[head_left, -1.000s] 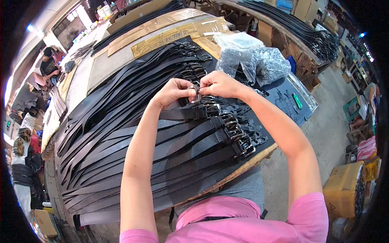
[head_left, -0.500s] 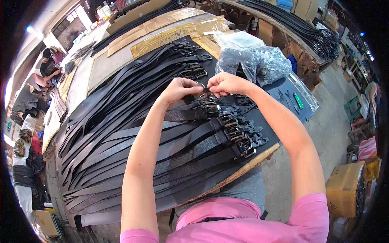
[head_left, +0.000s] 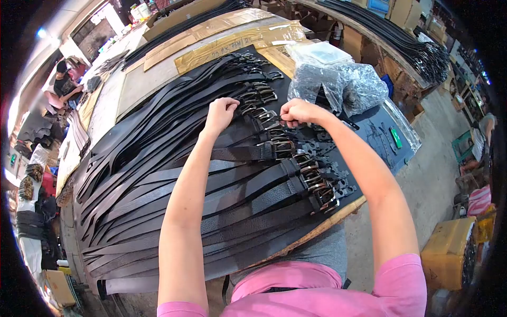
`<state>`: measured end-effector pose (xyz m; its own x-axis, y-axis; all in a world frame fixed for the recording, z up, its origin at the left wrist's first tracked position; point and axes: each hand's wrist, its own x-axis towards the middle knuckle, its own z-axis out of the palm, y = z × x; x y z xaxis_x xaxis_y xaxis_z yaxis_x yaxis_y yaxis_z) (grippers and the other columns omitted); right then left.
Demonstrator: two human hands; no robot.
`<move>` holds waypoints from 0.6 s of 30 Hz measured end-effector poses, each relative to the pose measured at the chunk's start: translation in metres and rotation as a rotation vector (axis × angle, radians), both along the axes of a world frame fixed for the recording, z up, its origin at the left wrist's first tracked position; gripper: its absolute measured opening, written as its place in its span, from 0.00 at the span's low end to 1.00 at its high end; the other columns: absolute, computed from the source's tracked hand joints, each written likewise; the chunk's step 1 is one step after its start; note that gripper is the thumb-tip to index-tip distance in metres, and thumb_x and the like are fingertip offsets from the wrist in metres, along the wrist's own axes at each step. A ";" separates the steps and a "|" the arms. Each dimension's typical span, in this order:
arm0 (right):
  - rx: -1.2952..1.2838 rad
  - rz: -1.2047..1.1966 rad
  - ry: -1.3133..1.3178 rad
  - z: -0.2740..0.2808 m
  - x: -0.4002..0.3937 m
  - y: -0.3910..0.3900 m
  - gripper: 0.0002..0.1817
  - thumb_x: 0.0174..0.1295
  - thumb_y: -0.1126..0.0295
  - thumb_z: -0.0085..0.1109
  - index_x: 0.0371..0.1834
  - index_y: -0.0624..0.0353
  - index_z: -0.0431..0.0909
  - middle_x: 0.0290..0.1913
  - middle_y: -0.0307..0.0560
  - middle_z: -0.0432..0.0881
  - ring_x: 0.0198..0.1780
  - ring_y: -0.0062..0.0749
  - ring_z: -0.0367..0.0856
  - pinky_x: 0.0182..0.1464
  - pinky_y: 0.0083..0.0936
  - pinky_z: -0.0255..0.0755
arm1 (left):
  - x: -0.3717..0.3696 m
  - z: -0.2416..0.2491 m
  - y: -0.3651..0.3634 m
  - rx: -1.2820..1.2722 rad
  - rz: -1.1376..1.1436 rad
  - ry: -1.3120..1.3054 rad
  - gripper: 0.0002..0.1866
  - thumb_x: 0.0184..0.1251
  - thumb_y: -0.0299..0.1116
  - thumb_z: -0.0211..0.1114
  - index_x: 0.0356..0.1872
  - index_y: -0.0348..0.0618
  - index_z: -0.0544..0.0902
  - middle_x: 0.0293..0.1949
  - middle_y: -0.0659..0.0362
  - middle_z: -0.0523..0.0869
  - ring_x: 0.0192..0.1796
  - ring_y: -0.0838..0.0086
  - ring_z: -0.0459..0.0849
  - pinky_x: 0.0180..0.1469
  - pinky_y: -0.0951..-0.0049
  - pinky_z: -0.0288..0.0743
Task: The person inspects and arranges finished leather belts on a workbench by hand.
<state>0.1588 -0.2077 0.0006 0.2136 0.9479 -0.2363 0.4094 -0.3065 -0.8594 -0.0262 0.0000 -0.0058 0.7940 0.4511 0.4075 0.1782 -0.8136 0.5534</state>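
Note:
Many black leather belts (head_left: 248, 198) lie side by side across the table, their metal buckles (head_left: 285, 150) toward the right. My left hand (head_left: 222, 113) is over the straps with its fingers curled closed; whatever is in them is hidden. Beside a buckle (head_left: 268, 117), my right hand (head_left: 299, 112) pinches a small dark piece (head_left: 279, 119) too small to name. Flat black pieces with cut-outs (head_left: 340, 177) hang from the nearer buckles.
Clear plastic bags (head_left: 338, 87) sit behind my right hand. A green object (head_left: 396, 137) and thin metal tools (head_left: 384, 136) lie at the right. Cardboard (head_left: 211, 55) covers the table's far part. Another person (head_left: 66, 84) sits far left. A carton (head_left: 449, 253) stands on the floor.
My hands, close together over a buckle before, have moved apart. The left has shifted slightly left, the right slightly right. The buckle between them now lies in view among the others.

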 end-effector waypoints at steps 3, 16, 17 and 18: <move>-0.013 0.037 -0.365 -0.018 0.008 0.004 0.13 0.60 0.65 0.55 0.32 0.66 0.82 0.26 0.46 0.83 0.28 0.27 0.79 0.33 0.27 0.70 | 0.023 -0.026 0.004 0.154 0.006 0.064 0.10 0.59 0.31 0.59 0.37 0.39 0.85 0.37 0.44 0.85 0.43 0.52 0.83 0.47 0.63 0.76; 0.005 -0.211 -0.577 0.035 0.039 -0.130 0.07 0.43 0.76 0.65 0.28 0.63 0.85 0.28 0.50 0.86 0.31 0.31 0.85 0.37 0.26 0.77 | 0.020 -0.032 -0.012 -0.071 0.068 -0.026 0.10 0.55 0.32 0.68 0.33 0.36 0.82 0.29 0.53 0.84 0.33 0.68 0.82 0.40 0.71 0.73; 0.010 -0.255 -0.585 0.027 0.040 -0.134 0.07 0.42 0.77 0.64 0.27 0.62 0.85 0.28 0.51 0.86 0.32 0.32 0.86 0.37 0.27 0.77 | 0.019 -0.034 -0.012 -0.084 0.069 -0.077 0.10 0.56 0.32 0.68 0.34 0.37 0.82 0.30 0.54 0.84 0.33 0.70 0.81 0.41 0.71 0.72; 0.085 -0.290 -0.547 0.018 0.035 -0.136 0.06 0.43 0.76 0.64 0.26 0.63 0.85 0.28 0.52 0.85 0.31 0.35 0.85 0.38 0.28 0.77 | 0.018 -0.034 -0.013 -0.082 0.058 -0.128 0.10 0.56 0.32 0.68 0.34 0.37 0.83 0.29 0.54 0.84 0.33 0.70 0.80 0.40 0.72 0.72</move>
